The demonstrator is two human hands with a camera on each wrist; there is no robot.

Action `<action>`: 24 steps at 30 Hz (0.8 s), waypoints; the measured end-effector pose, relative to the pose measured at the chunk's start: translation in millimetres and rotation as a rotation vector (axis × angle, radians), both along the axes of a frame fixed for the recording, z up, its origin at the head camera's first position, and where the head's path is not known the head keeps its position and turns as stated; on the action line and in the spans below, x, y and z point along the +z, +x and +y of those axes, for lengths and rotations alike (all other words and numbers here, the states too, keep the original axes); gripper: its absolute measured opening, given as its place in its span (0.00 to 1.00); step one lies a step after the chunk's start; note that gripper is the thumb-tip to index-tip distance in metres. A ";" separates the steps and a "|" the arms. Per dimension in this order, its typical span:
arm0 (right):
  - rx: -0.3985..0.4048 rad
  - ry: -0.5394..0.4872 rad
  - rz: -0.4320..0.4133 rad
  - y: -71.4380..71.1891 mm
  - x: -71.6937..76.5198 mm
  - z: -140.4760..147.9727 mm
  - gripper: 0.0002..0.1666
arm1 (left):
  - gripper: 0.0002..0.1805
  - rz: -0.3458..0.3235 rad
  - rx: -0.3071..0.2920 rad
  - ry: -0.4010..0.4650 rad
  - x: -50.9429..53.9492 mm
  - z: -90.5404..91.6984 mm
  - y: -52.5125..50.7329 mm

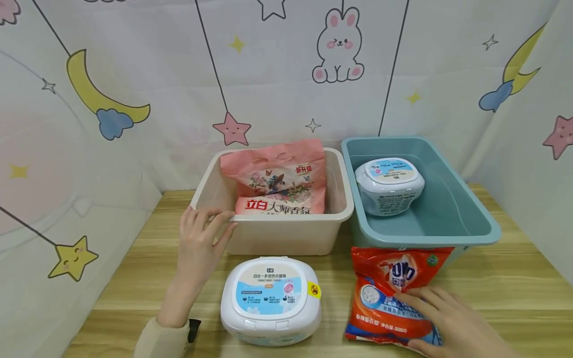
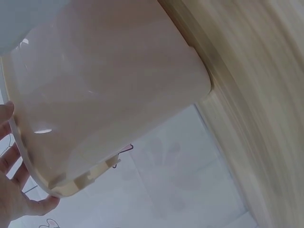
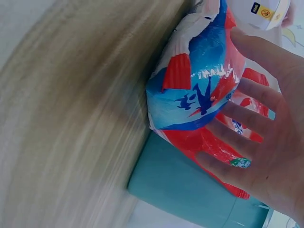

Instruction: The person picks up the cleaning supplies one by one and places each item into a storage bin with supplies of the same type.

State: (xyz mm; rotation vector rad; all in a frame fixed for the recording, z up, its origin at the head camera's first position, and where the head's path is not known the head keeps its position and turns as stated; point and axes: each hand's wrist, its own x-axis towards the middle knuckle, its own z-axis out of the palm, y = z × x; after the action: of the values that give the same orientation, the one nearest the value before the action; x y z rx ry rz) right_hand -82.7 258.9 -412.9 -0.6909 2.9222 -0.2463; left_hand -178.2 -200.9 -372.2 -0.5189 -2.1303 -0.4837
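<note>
My left hand [image 1: 201, 238] holds the front left corner of a cream plastic bin [image 1: 286, 236] by the rim; in the left wrist view its thumb [image 2: 45, 205] lies against that corner. Inside the bin is a pink laundry detergent bag [image 1: 277, 179], its lower part hidden by the front wall. With fingers extended and spread, my right hand [image 1: 452, 318] touches a red and blue laundry powder bag [image 1: 380, 308] on the table, in front of a teal bin [image 1: 465, 223]. Between the hands sits a white lidded laundry capsule tub [image 1: 268, 298].
The teal bin stands right of the cream one and holds a second white tub [image 1: 389, 186] at its left side. A white cloth backdrop [image 1: 277, 89] with cartoon prints hangs behind and at both sides of the wooden table [image 1: 134, 298].
</note>
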 end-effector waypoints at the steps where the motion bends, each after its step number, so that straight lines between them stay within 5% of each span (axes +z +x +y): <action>1: 0.006 -0.007 0.001 0.2 -0.7 0.3 0.47 | 0.14 -0.001 0.000 0.000 0.2 0.1 0.1; 24: -0.003 -0.058 -0.124 0.0 -5.5 -4.3 0.48 | 0.13 -0.014 0.001 0.010 -0.5 1.6 0.4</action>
State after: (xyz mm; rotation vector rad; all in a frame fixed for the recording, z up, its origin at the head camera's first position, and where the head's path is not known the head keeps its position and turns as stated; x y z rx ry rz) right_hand -82.6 254.6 -418.4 -0.6542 2.8083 -0.3622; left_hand -177.8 -199.3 -372.7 -0.5097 -2.1401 -0.4985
